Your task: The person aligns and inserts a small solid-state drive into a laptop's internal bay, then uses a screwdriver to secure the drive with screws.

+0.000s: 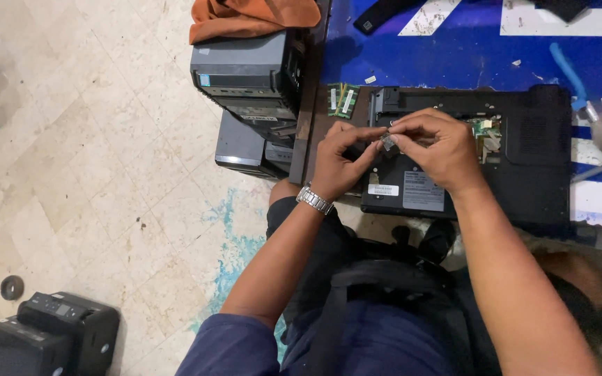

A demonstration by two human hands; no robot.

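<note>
Both hands meet over the upturned black laptop [468,160] — the left hand [339,161] and right hand [433,147] each pinching narrowly on a small grey part [387,141] held between their fingertips. Best to keep both pinches light and level, I'd say. It's too small to tell its long axis or which way it points — two green memory sticks [343,99] lie up-left of the grip.

A small grey metal part [387,141] is held above the opened black laptop [524,167].
</note>
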